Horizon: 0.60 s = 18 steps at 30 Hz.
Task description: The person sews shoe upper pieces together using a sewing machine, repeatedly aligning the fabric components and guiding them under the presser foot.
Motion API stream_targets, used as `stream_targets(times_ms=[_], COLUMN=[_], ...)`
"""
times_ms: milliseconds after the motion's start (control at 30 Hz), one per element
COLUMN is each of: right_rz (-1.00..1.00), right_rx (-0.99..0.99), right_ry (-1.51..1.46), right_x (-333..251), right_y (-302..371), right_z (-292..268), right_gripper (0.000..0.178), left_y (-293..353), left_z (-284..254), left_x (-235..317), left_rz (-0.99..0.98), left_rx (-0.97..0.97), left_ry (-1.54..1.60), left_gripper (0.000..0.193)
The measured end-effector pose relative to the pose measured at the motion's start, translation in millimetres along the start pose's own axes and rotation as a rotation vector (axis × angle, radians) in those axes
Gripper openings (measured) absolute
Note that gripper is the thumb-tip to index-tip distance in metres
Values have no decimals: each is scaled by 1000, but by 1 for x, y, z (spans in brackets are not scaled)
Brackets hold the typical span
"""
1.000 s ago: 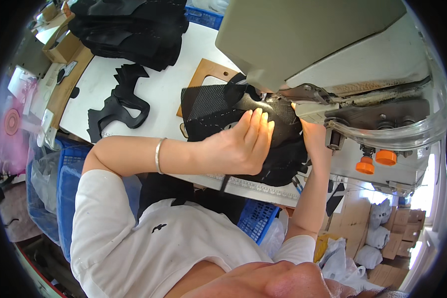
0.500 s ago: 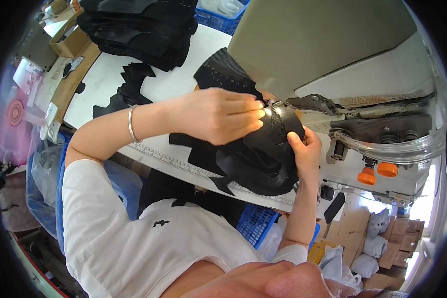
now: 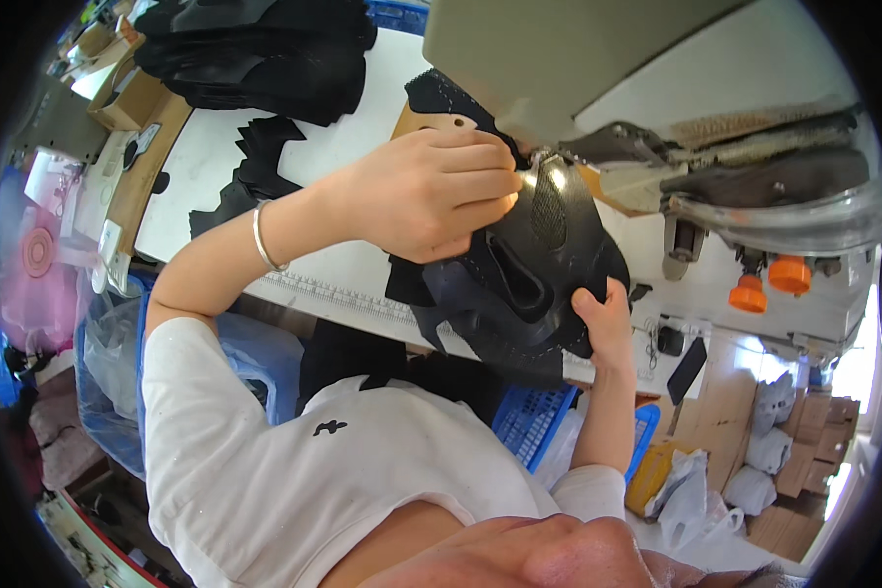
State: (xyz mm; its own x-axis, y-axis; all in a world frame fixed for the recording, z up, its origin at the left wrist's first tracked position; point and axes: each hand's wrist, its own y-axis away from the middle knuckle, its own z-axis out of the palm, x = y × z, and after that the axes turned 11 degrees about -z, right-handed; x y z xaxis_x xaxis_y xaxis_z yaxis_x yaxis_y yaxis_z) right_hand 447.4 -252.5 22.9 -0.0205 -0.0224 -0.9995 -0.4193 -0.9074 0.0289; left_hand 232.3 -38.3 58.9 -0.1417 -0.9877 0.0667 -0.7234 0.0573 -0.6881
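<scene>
A black shoe upper (image 3: pixel 549 269) with a mesh patch and a dark opening lies under the lit needle area of a sewing machine (image 3: pixel 578 59). My left hand (image 3: pixel 436 191), with a silver bangle at the wrist, is closed on the upper's left part beside the needle; its fingertips are partly hidden. Farther right and nearer to me, my right hand (image 3: pixel 606 321) grips the upper's edge, thumb on top and fingers underneath. Part of the upper folds and overhangs the front edge of the white table (image 3: pixel 191 157).
A thick stack of black pieces (image 3: pixel 265 59) lies at the far left, with several loose jagged pieces (image 3: pixel 255 171) nearer. Orange knobs (image 3: pixel 789 274) stick out from the machine at right. Blue baskets (image 3: pixel 534 421) and a lined blue bin (image 3: pixel 113 392) stand below.
The upper has turned, and its mesh patch and opening show more fully. My right hand has moved toward me with the edge. My left fingers have curled in. The view has shifted slightly.
</scene>
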Motion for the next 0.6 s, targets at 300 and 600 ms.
stream_targets(times_ms=[300,600], right_rz=[-72,-62], right_rx=[-148,-151], right_ry=[-55,29], right_x=[2,-8], right_y=[0,-2], right_z=[-1,-2], right_gripper=[29,29], left_y=[4,7], left_z=[38,43], left_x=[25,24], left_rz=[-101,-88], left_rx=[103,135], left_ry=[301,319], left_gripper=[23,16])
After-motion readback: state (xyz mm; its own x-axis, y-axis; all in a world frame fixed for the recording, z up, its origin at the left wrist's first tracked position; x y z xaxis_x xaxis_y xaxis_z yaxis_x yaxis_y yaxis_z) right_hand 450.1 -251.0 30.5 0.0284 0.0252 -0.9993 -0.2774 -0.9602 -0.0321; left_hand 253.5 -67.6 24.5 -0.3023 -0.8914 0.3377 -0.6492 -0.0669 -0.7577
